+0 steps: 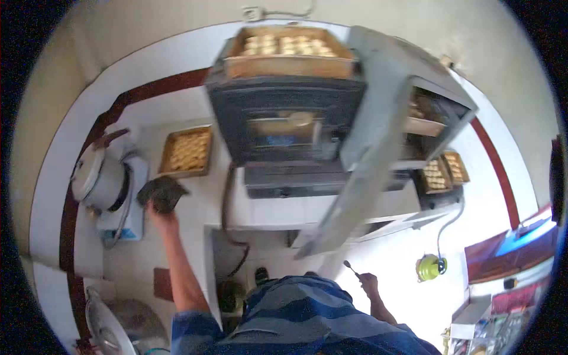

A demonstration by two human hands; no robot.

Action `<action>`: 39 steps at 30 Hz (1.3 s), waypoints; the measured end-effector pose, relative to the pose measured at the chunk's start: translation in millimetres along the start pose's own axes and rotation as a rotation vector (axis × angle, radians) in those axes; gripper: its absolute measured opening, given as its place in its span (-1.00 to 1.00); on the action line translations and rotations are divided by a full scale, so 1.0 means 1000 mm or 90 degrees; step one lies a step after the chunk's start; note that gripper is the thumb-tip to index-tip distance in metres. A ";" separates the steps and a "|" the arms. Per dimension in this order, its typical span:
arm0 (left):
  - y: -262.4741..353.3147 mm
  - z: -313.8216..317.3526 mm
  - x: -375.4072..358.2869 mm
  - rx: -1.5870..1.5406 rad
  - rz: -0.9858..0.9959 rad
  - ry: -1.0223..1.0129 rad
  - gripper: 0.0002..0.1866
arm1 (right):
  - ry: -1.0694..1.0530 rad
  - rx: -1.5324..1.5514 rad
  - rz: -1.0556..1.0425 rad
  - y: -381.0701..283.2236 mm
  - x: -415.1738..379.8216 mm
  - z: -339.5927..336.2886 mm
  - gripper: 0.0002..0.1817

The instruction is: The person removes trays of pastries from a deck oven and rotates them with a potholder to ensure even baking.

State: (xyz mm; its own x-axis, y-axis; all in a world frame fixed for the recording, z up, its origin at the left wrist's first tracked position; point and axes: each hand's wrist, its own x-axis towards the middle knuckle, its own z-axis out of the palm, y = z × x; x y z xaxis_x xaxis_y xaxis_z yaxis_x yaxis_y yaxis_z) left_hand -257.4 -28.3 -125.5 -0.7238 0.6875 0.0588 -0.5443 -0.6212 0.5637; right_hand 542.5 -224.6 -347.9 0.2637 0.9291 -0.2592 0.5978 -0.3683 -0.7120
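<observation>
My left hand (160, 218) reaches forward over the white tiled counter, its fingers closed on a dark folded cloth (163, 194). Just beyond the cloth lies a square tray of small golden baked pieces (187, 152). To its left stands a lidded metal pot (97, 178) on a pale blue and white unit. Lower, on the other side of my body, my right hand (369, 284) is wrapped round the handle of a thin tool with a widened tip (350, 267). Blur hides the tool's exact kind.
Ahead is a dark oven (284, 121) with a flame behind its window and a tray (290, 66) on top. A grey cabinet (370, 80) has its door (361, 195) swung towards me. Filled trays (436, 176) stand right; a green gas cylinder (428, 268) is on the floor.
</observation>
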 end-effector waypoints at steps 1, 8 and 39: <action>-0.010 -0.060 0.003 0.006 0.030 -0.071 -0.47 | -0.006 0.038 0.076 -0.038 0.004 -0.022 -0.67; 0.020 0.028 -0.222 -0.123 -0.030 0.136 -0.42 | -0.052 -0.046 -0.098 -0.027 0.092 -0.095 -0.79; -0.246 0.328 -0.507 -0.225 -0.671 -0.018 -0.34 | 0.330 -0.093 -0.668 -0.391 0.117 -0.402 -0.76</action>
State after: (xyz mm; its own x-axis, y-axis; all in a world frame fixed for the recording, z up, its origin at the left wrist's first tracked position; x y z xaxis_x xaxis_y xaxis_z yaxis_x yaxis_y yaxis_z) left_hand 382.1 -100.9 -23.9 0.1796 0.9399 -0.2904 -0.9747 0.2100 0.0769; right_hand 643.9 15.1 162.7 -0.1526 0.6674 0.7289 0.7770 0.5367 -0.3288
